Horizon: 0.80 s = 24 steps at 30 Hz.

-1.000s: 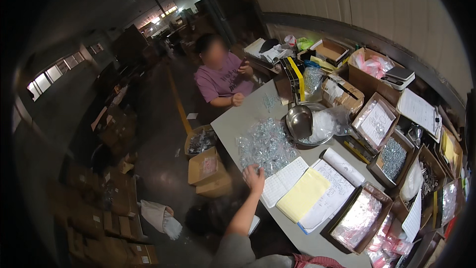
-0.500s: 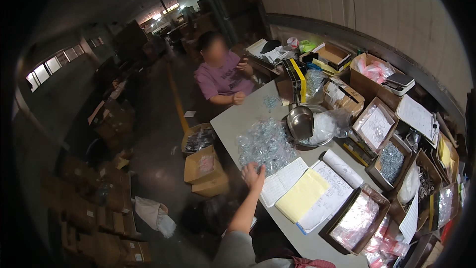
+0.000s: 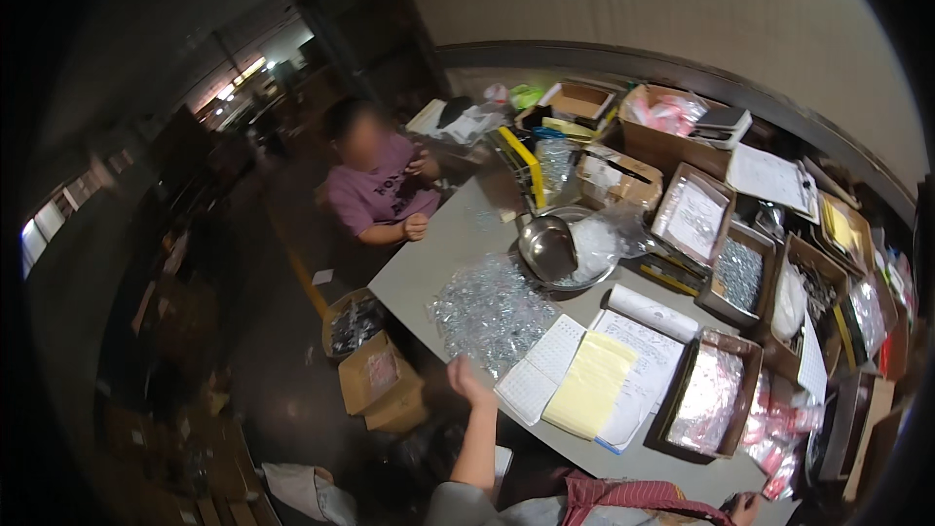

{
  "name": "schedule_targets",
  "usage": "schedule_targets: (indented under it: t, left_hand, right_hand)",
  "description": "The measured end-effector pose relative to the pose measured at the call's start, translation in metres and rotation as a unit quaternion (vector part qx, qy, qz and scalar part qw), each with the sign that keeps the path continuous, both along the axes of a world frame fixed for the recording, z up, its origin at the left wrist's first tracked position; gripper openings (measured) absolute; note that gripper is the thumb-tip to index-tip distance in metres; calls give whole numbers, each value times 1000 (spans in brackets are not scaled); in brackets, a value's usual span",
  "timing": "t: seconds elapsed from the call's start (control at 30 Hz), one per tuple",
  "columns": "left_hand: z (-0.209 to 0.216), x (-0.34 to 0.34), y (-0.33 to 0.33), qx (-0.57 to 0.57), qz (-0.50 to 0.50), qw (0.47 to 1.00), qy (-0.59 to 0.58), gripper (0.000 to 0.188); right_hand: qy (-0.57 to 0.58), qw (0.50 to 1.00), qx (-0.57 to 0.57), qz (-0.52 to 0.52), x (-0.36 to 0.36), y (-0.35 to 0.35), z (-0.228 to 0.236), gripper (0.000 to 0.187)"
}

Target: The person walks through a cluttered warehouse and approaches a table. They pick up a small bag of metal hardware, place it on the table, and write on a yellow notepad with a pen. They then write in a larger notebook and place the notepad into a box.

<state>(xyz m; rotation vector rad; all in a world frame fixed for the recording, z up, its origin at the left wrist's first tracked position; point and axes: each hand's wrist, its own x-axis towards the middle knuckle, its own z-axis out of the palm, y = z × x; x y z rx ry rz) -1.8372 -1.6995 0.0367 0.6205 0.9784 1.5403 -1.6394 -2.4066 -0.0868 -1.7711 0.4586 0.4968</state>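
My left hand [image 3: 467, 380] reaches up from the lower edge to the near edge of a grey table [image 3: 429, 253], fingers apart and holding nothing. It sits just below a spread pile of small clear shiny packets [image 3: 492, 312] and left of a white gridded sheet [image 3: 541, 370]. A yellow pad [image 3: 589, 385] lies on white papers beside that sheet. Only a small part of my right hand [image 3: 745, 505] shows at the bottom edge, near pink-filled bags [image 3: 779, 429]; its fingers are too hidden to read.
A person in a purple shirt [image 3: 375, 190] sits at the table's far left corner. A metal bowl [image 3: 550, 244] stands behind the pile. Several open cardboard boxes of packets [image 3: 711, 399] line the right side. Cartons [image 3: 375, 380] stand on the dark floor at left.
My left hand has drawn back slightly from the packet pile toward the table's near edge. The view has shifted a little; the seated person stays in place.
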Motion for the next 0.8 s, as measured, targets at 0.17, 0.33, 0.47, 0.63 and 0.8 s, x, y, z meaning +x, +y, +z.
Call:
schedule_targets:
  t: [0.17,0.33,0.47,0.63,0.8]
  left_hand:
    - [22,13,-17,171,-49,967,184,8]
    - [98,100,-121,156,-393,890,173,16]
    - [123,140,-196,128,-782,599,113,35]
    - [152,153,-260,123,-953,271,53,53]
    - [173,148,-280,60,-916,375,130,25]
  right_hand:
    - [-362,925,-113,-15,-9,43,37,6]
    - [-348,934,-69,-31,-19,107,183,10]
    - [-323,929,-74,166,-26,162,270,22]
    - [-361,879,55,307,-23,210,334,26]
    - [-204,933,267,128,-19,226,301,28]
